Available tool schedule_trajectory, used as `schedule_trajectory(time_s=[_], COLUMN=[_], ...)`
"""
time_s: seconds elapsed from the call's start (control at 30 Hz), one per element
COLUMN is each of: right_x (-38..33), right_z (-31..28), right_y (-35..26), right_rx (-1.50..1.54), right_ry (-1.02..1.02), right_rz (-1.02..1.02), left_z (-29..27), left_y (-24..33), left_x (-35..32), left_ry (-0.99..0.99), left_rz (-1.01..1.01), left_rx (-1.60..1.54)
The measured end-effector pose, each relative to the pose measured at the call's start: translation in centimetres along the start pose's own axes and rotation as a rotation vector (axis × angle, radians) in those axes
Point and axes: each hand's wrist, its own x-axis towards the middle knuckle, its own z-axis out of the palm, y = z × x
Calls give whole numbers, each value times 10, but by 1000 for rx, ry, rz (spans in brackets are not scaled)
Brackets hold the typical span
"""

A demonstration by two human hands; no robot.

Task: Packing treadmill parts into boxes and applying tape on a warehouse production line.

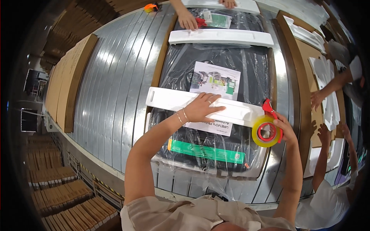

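My left hand (202,107) lies flat, fingers spread, on a long white foam strip (165,97) across a flat black item (179,81) wrapped in clear plastic. At the strip's right end my right hand (286,129) grips a red tape dispenser (270,109) carrying a yellow tape roll (256,135). A printed sheet (217,76) lies partly under the strip, beyond and nearer than it. Closer to me sits a green label strip (208,151). Farther off, a second white foam strip (221,37) crosses the same item.
A co-worker's hand (187,20) touches the far foam strip beside a red tool (200,22). An orange tape dispenser (151,7) rests at the far left. Cardboard boxes (71,84) stand left on the metal-slat conveyor (111,81). Other people's hands (323,133) work over an open carton (304,69) at right.
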Motion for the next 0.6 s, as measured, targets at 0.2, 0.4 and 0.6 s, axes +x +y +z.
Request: schedule_trajectory(time_s=[0.2,0.4,0.6], right_x=[11,8,17], right_z=[-8,-13,-17], right_y=[5,14,13], right_rx=[37,97,92], right_ry=[11,53,49], right_rz=[19,41,94], left_z=[17,5,13], left_y=[9,2,-40], left_x=[-7,-36,-131], left_ry=[31,94,340], left_rz=[-31,-318,-782], left_rx=[31,65,258])
